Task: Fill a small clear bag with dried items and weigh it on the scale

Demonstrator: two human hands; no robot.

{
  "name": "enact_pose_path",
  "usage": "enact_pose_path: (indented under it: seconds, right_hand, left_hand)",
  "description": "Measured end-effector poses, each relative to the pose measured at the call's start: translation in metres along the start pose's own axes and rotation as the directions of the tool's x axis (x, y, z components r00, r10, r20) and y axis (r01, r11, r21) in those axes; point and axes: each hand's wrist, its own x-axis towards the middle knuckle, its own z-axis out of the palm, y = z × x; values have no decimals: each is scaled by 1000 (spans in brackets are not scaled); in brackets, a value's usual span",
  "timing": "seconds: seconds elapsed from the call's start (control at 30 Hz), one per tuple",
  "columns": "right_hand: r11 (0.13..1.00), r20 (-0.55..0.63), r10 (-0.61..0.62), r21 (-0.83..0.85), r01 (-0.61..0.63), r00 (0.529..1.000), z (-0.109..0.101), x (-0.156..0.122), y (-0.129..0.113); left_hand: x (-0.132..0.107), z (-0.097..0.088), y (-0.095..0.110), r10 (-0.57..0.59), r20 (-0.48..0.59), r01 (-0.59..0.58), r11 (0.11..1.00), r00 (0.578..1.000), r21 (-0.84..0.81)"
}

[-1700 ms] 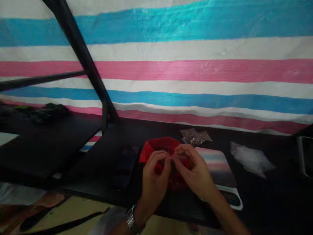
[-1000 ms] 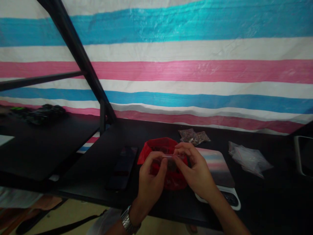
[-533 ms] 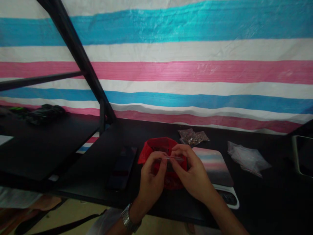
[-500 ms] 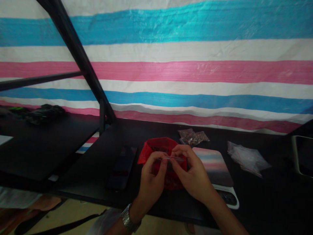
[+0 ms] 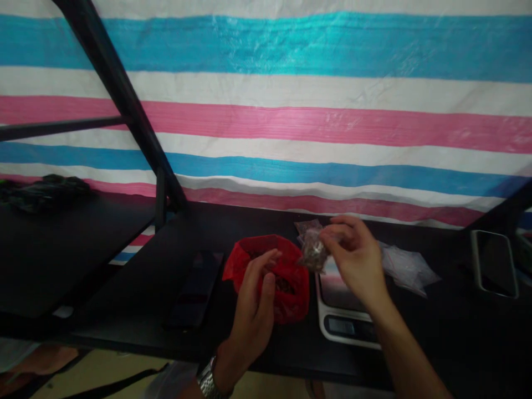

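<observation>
Between the thumb and fingers of my right hand (image 5: 359,255) hangs a small clear zip bag (image 5: 314,252) with brown bits in its bottom. It is above the left edge of a digital kitchen scale (image 5: 343,328), whose plate my hand partly covers. My left hand (image 5: 257,302), thumb and fingers apart, holds nothing and is over the near left side of a red plastic bag (image 5: 300,299). That bag gapes open, with more brown bits inside. Just behind the held bag lie other filled zip bags (image 5: 305,226), partly hidden by it.
Flat clear bags (image 5: 409,269) lie in a pile right of the scale. A phone (image 5: 494,263) rests at the far right, and a dark phone-like slab (image 5: 197,288) lies left of the red bag. Black frame bars (image 5: 124,105) rise at the left before a striped sheet.
My hands have parted. The right one has moved right with the small zip bag, from over the red bag towards the scale. My left hand has let go and its fingers have opened.
</observation>
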Motion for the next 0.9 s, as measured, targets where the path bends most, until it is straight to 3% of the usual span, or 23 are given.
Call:
enact_pose_path:
  seconds: [0.13, 0.23, 0.47, 0.57, 0.77, 0.9]
  right_hand:
    - [970, -270, 79, -200, -136, 960, -42, 46, 33]
    - [883, -237, 196, -378, -277, 951, -66, 58, 55]
    - [643, -364, 235, -637, -425, 901, -142, 29, 67]
    - [547, -345, 287, -706, -449, 893, -167, 15, 65]
    - [555, -180, 313, -762, -333, 933, -173, 3, 64]
    - [574, -131, 350, -752, -323, 928, -171, 4, 62]
  left_hand:
    - [-2, -2, -3, 64, -36, -62, 997, 997, 46]
    - [0, -5, -4, 119, -61, -113, 990, 991, 88]
    - [6, -12, -6, 243, -134, -211, 953, 961, 220]
    - [4, -13, -6, 291, -147, -246, 933, 945, 263]
    - [-7, -13, -4, 420, -82, -374, 868, 904, 326]
    - [-11, -10, -2, 457, -29, -423, 843, 889, 333]
